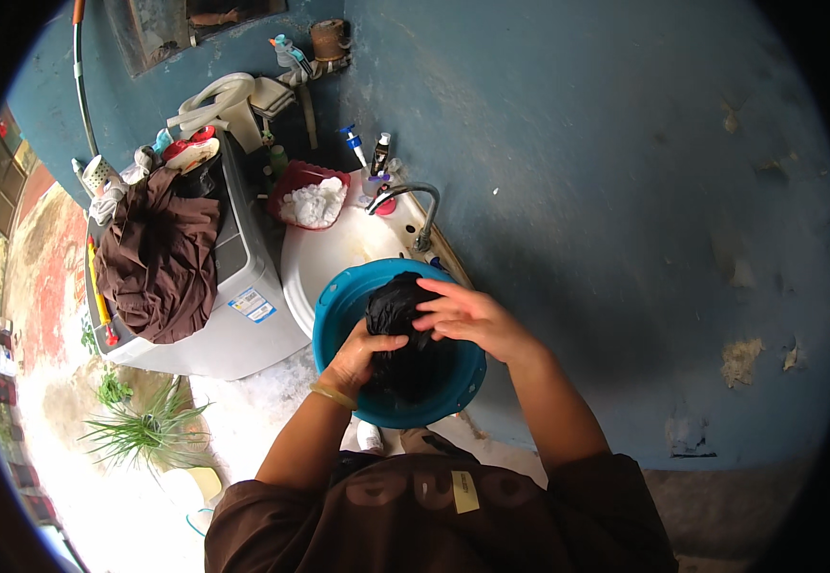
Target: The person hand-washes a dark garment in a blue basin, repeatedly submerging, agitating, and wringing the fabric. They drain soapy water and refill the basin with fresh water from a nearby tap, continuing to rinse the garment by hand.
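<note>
A bundle of black cloth (402, 304) is lifted over a round blue plastic basin (328, 308), its lower folds hanging down inside. My left hand (357, 353) grips the bundle from the left side, thumb laid across its front. On the wrist sits a pale yellow bangle. My right hand (468, 315) is at the bundle's right side with its fingers spread and the palm turned toward the cloth. Whether those fingertips touch the fabric is hard to tell. The basin rests at the front of a white sink (329, 251), below a curved metal faucet (430, 215).
A red plastic basin (289, 183) holding white material stands behind the sink. To the left, a grey-white washing machine (243, 344) carries a crumpled brown garment (164, 265) and a yellow-handled tool (98, 286). Bottles (379, 152) stand near the faucet. A blue wall (601, 215) rises at the right.
</note>
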